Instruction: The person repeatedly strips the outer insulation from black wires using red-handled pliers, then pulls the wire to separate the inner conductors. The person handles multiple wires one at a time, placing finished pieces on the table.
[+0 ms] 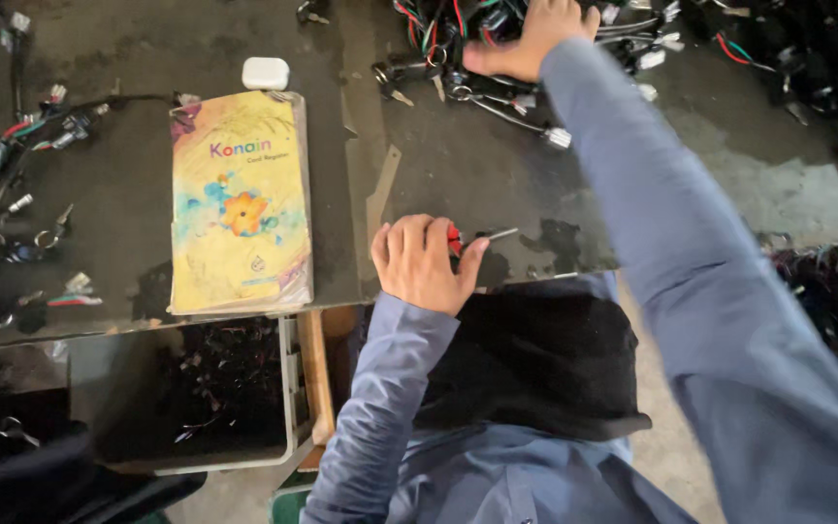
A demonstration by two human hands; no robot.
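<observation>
My left hand rests at the near edge of the dark workbench, closed around a small tool with a red handle and a thin metal tip pointing right. My right hand reaches far across the bench into a tangle of black wire harnesses with red and green wires, keys and connectors; its fingers sit in the tangle, and whether they grip anything is hidden. Both arms wear blue sleeves.
A yellow notebook lies on the bench at left, a small white case just beyond it. More harnesses and keys are scattered far left and far right. A crate of parts stands below the bench edge.
</observation>
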